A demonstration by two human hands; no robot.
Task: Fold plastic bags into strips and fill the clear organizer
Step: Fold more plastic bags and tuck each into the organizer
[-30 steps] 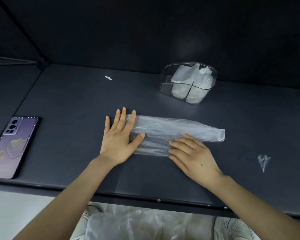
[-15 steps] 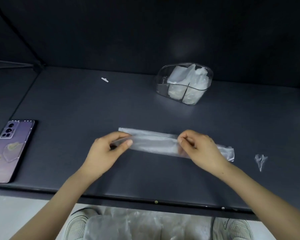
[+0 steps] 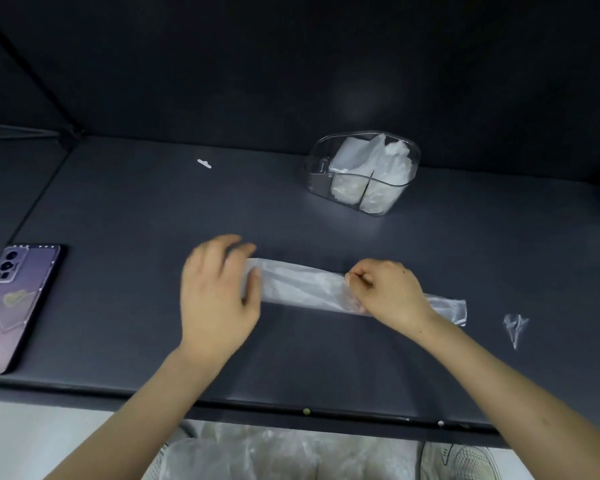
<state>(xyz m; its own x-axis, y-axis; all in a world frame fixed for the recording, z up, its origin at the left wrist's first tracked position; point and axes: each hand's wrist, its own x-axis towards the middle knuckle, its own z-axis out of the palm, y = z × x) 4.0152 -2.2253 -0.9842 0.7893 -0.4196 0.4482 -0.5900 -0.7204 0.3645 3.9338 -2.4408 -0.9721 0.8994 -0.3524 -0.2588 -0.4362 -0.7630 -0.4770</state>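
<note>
One plastic bag [image 3: 302,287], folded into a single long translucent strip, lies flat on the dark table [image 3: 118,220] in the middle of the frame. It runs from centre-left down to the right at a slight slant.

Two bare hands are on it. The left hand [image 3: 219,292] is motion-blurred at the strip's left end. Its fingers look loosely stretched toward the upper right and not clenched, and its thumb lies across the end of the strip. The right hand [image 3: 387,294] sits over the right half of the strip with its fingers curled, pinching the strip's upper edge. A short stretch of plastic sticks out past its wrist at the right.

One clear organizer [image 3: 317,183] stands in the upper right of the frame, near the back wall and well apart from the strip. A cross-shaped divider splits it, and white folded plastic stands in its sections. The number of bags inside cannot be counted.

One phone [image 3: 13,306] lies back-up at the left edge of the frame. One small white scrap [image 3: 204,163] lies on the table in the upper middle, left of the organizer. One small crumpled bit of clear plastic [image 3: 515,327] lies at the right, near the strip's right end but not touching it.

Below the table's front edge, at the bottom of the frame, are a heap of loose clear plastic [image 3: 274,455] and two pale shoes [image 3: 465,460], one on each side of it.
</note>
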